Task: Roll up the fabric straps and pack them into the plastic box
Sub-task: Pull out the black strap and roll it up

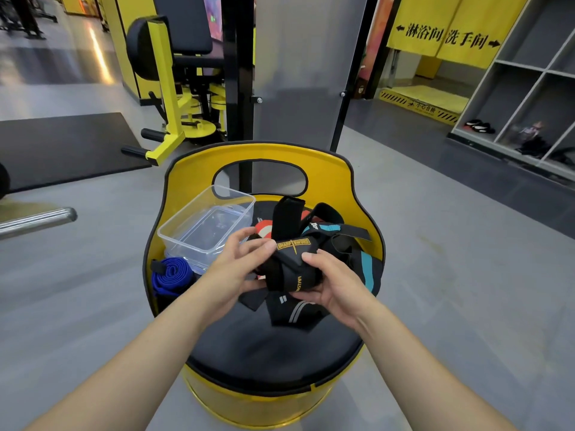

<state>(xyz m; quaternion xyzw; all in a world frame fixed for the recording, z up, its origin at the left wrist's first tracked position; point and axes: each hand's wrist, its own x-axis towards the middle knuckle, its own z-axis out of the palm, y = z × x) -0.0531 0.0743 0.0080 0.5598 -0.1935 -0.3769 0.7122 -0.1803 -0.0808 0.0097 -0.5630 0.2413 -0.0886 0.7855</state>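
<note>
Left hand (239, 265) and right hand (329, 284) gripping black strap (289, 272) between them, plastic box (207, 225) beyond left hand

Between the left hand (239, 269) and right hand (326, 284) sits a matt black woven cloth strap (291, 269) with stitched yellow lettering. Just beyond the left hand, the box (207, 227) is clear, glossy plastic. Left of that hand lies a ribbed blue cloth band (169, 275). Under both hands, the seat (267, 346) looks matt black, its backrest (261, 154) glossy yellow.
</note>
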